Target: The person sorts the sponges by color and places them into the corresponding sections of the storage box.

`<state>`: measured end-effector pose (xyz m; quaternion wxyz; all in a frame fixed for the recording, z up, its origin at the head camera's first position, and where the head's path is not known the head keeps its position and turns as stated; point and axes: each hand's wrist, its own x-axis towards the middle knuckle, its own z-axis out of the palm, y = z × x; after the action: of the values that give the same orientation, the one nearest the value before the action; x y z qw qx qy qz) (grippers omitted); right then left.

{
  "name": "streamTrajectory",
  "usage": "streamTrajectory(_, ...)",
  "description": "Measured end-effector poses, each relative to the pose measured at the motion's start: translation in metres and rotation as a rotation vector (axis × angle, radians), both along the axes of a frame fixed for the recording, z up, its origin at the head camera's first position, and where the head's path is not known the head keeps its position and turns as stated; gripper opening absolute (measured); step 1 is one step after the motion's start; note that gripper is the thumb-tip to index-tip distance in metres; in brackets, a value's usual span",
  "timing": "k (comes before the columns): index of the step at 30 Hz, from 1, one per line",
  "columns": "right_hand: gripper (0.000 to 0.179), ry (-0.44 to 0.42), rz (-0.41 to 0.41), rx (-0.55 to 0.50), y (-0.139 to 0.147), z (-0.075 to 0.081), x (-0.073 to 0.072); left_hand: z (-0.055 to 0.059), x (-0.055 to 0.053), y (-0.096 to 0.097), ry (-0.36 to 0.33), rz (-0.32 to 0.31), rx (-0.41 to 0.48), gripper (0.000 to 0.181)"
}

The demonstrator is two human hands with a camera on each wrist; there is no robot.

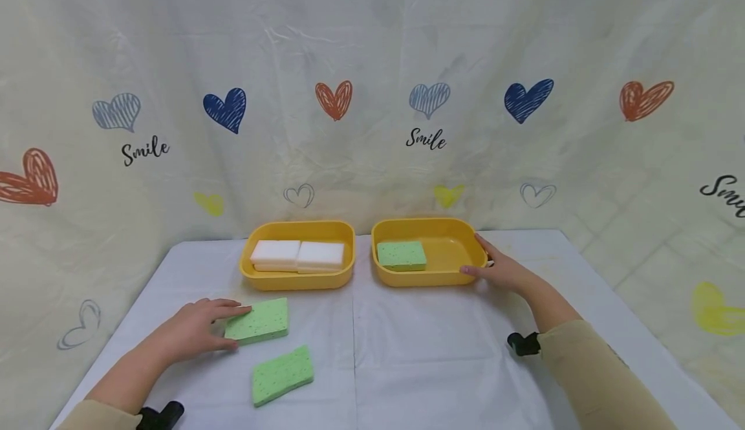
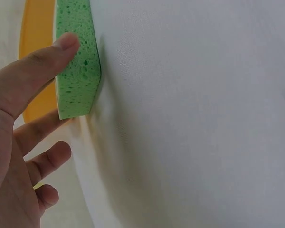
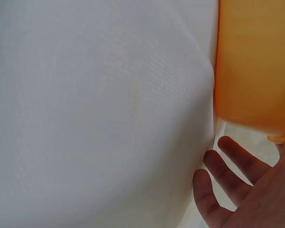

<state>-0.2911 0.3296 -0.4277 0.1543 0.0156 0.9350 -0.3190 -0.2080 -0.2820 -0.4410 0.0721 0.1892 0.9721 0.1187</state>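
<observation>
My left hand (image 1: 200, 330) pinches a green sponge (image 1: 264, 321) by its left end. In the left wrist view the thumb lies on the sponge (image 2: 78, 71), one finger goes behind it and the other fingers are off it. A second green sponge (image 1: 283, 376) lies slightly askew on the cloth nearer the front. At the right, my right hand (image 1: 509, 269) holds the end of a yellow tray (image 1: 451, 255), thumb at its front corner and a finger at the back. Inside that tray, on the left, sits a green sponge (image 1: 401, 255). Several right-hand fingers (image 3: 225, 178) stand apart from the tray.
Another yellow tray (image 1: 297, 281) stands to the left of the first, with two white sponges (image 1: 297, 255) side by side in it. A white cloth (image 1: 419, 352) covers the table. Behind it hangs a pale curtain (image 1: 372, 42) printed with hearts.
</observation>
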Motion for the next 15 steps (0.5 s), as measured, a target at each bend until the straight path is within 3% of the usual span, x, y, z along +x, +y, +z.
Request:
streamTrajectory(9, 0.116, 0.005, -0.001, -0.001, 0.0011, -0.0032, -0.0011, -0.0006, 0.0000, -0.0023, -0.001, -0.003, 0.038, 0.062)
streamTrajectory(15, 0.114, 0.007, -0.003, -0.002, 0.0018, -0.0035, -0.0024, 0.0017, 0.0088, 0.0023, 0.078, -0.029, 0.092, 0.054)
